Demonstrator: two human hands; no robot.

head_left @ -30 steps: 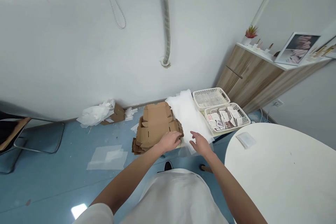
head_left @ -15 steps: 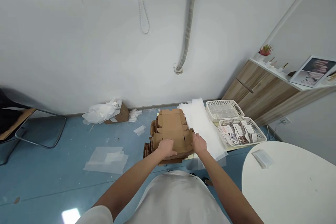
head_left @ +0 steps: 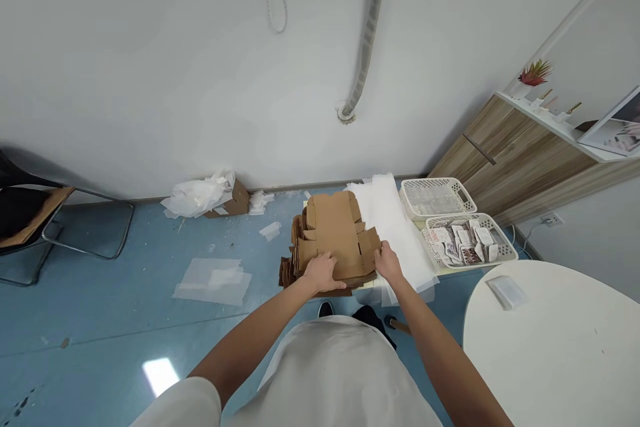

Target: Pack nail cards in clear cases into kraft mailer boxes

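Observation:
A stack of flat, die-cut brown cardboard box blanks (head_left: 335, 230) lies in front of me, its layers uneven on the left side. My left hand (head_left: 321, 272) rests on the near left part of the top blank, fingers spread. At the right edge, my right hand (head_left: 388, 261) grips a side flap (head_left: 369, 247) of the top blank, which is tilted up. White sheets of packing foam (head_left: 393, 227) lie just right of the stack.
Two white baskets stand at the right, one with clear items (head_left: 437, 197), one with printed cards (head_left: 467, 240). Beyond is a wooden cabinet (head_left: 520, 147). A round white table (head_left: 560, 353) is near right. A chair (head_left: 55, 213) and wrapped box (head_left: 235, 200) are left.
The view has tilted down and shifted slightly. The right flap of the top blank now angles up more in my right hand. My left hand stays on the blank.

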